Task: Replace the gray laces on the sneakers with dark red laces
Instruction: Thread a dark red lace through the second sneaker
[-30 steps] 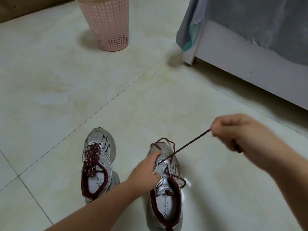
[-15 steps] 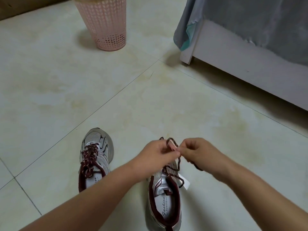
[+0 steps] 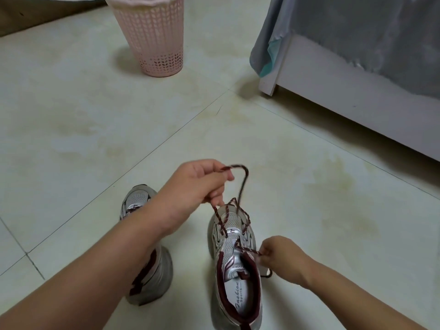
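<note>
- Dark red lace [image 3: 242, 184] is running through the front eyelets of the right sneaker [image 3: 235, 270], which is standing on the tiled floor [image 3: 95, 129] with its toe pointing away from the camera.
- Left hand [image 3: 197, 184] is hovering above the toe of that sneaker, fingers curled and pinching the lace; a loop is arching up over the fingertips and dropping back to the eyelets.
- Right hand [image 3: 278, 256] is sitting just beside the sneaker's right side, near the tongue, its fingers pinching another stretch of the same lace close to an eyelet.
- A loose bit of lace is lying on the floor under the right wrist.
- Left sneaker [image 3: 147, 253] is standing just to the left, partly hidden by the left forearm; its dark red lining is showing.
- Pink basket [image 3: 152, 36] is standing well apart at the top of the view.
- Grey cloth [image 3: 357, 27] is hanging over a white bed frame [image 3: 345, 96] at the upper right.
</note>
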### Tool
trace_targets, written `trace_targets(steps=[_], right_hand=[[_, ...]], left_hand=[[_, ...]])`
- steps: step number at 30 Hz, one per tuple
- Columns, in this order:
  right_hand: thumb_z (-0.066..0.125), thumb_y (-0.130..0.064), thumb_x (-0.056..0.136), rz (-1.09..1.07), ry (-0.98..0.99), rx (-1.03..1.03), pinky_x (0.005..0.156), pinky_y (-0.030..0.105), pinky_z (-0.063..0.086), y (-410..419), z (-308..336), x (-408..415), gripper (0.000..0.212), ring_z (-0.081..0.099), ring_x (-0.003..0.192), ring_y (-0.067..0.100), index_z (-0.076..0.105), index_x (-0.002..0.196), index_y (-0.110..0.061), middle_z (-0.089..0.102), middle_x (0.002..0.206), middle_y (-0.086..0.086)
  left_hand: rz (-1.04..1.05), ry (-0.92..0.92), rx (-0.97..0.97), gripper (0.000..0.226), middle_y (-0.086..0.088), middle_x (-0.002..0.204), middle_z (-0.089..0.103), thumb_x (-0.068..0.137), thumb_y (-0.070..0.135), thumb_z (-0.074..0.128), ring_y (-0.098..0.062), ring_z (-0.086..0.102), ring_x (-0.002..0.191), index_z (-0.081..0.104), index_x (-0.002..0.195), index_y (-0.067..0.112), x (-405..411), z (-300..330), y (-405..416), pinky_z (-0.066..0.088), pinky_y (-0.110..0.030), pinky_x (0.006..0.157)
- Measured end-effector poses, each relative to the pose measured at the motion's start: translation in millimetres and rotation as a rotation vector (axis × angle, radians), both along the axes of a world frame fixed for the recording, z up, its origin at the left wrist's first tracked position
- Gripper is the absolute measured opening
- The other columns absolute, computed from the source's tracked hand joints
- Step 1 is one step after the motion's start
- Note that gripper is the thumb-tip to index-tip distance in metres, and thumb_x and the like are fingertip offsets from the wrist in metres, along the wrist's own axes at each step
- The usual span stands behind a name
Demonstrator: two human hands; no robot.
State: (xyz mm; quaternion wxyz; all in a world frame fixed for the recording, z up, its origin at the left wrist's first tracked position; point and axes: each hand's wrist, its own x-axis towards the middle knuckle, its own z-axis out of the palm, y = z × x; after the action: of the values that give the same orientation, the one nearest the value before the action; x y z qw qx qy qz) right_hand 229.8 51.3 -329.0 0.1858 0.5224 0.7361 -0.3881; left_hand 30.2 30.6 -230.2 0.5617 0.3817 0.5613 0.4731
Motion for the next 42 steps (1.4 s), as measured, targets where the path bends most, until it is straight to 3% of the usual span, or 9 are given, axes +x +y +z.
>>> trace_targets(steps=[3, 6, 13, 19, 22, 29, 33, 36, 42], right_hand=[[0.056, -0.01, 0.088, -0.293, 0.261, -0.15, 0.058, 0.021, 0.043, 4, 35, 5, 0.017, 0.055, 0.06, 0.02, 0.058, 0.071, -0.008, 0.067, 0.07, 0.018], [0.051, 0.0, 0.09, -0.504, 0.49, -0.201, 0.055, 0.024, 0.051, 5, 72, 9, 0.013, 0.055, 0.05, 0.02, 0.059, 0.092, -0.01, 0.064, 0.059, 0.014], [0.048, 0.019, 0.081, -0.758, 0.869, -0.443, 0.072, 0.031, 0.057, -10, 124, 3, 0.031, 0.068, 0.061, 0.023, 0.071, 0.074, 0.0, 0.069, 0.072, 0.02], [0.064, 0.001, 0.081, -0.662, 0.877, -0.045, 0.059, 0.009, 0.047, -31, 117, -8, 0.021, 0.057, 0.06, 0.006, 0.068, 0.064, -0.011, 0.066, 0.067, 0.003], [0.059, -0.001, 0.086, -0.665, 0.936, -0.013, 0.061, 0.006, 0.043, -36, 112, -14, 0.019, 0.056, 0.065, 0.003, 0.062, 0.069, -0.009, 0.066, 0.074, 0.005], [0.057, 0.004, 0.085, -0.818, 1.083, -0.089, 0.084, 0.043, 0.051, -48, 100, -35, 0.015, 0.059, 0.075, 0.026, 0.067, 0.074, 0.001, 0.065, 0.074, 0.016], [0.059, 0.001, 0.085, -0.861, 1.063, -0.074, 0.085, 0.047, 0.051, -44, 94, -38, 0.014, 0.058, 0.076, 0.029, 0.069, 0.076, -0.002, 0.064, 0.077, 0.019], [0.056, -0.002, 0.088, -0.827, 1.021, -0.036, 0.08, 0.039, 0.051, -42, 89, -39, 0.016, 0.058, 0.074, 0.023, 0.066, 0.076, -0.004, 0.064, 0.073, 0.013], [0.059, -0.007, 0.087, -0.724, 0.97, 0.04, 0.064, 0.02, 0.044, -43, 82, -38, 0.016, 0.051, 0.066, 0.014, 0.066, 0.075, 0.002, 0.061, 0.069, 0.016]], left_hand=[[0.041, 0.01, 0.102, 0.022, 0.008, 0.044, 0.037, 0.093, 0.011, 0.044, -0.008, 0.036, 0.04, 0.059, 0.076, 0.01, -9, 23, 0, 0.047, -0.019, 0.051], [0.102, 0.013, 0.17, 0.024, 0.007, 0.047, 0.038, 0.095, 0.013, 0.04, -0.008, 0.037, 0.041, 0.059, 0.08, 0.011, -16, 40, -4, 0.045, -0.02, 0.048], [0.258, -0.111, 0.254, 0.025, 0.005, 0.054, 0.048, 0.095, 0.002, 0.036, -0.009, 0.042, 0.044, 0.057, 0.089, 0.014, -22, 70, -14, 0.045, -0.021, 0.045], [0.236, -0.113, 0.182, 0.021, 0.003, 0.062, 0.056, 0.092, -0.001, 0.042, -0.007, 0.042, 0.043, 0.058, 0.087, 0.013, -8, 65, -31, 0.034, -0.016, 0.037], [0.235, -0.076, 0.089, 0.014, 0.004, 0.056, 0.059, 0.089, 0.003, 0.052, -0.005, 0.038, 0.038, 0.057, 0.077, 0.01, 6, 42, -41, 0.028, -0.013, 0.034], [0.26, -0.138, -0.141, 0.016, 0.0, 0.06, 0.056, 0.09, 0.007, 0.055, -0.004, 0.051, 0.05, 0.057, 0.074, 0.011, 54, -9, -61, 0.043, -0.018, 0.046], [0.288, -0.008, -0.153, 0.019, 0.004, 0.054, 0.052, 0.087, 0.01, 0.06, -0.003, 0.048, 0.046, 0.057, 0.068, 0.011, 59, -23, -58, 0.041, -0.016, 0.049], [0.28, 0.09, -0.08, 0.013, 0.007, 0.055, 0.058, 0.084, 0.007, 0.063, 0.0, 0.054, 0.05, 0.062, 0.072, 0.012, 61, -21, -56, 0.042, -0.009, 0.052], [0.326, 0.046, 0.067, 0.015, -0.001, 0.084, 0.072, 0.081, 0.007, 0.065, -0.001, 0.067, 0.076, 0.072, 0.078, 0.02, 60, -14, -51, 0.047, -0.008, 0.066]])
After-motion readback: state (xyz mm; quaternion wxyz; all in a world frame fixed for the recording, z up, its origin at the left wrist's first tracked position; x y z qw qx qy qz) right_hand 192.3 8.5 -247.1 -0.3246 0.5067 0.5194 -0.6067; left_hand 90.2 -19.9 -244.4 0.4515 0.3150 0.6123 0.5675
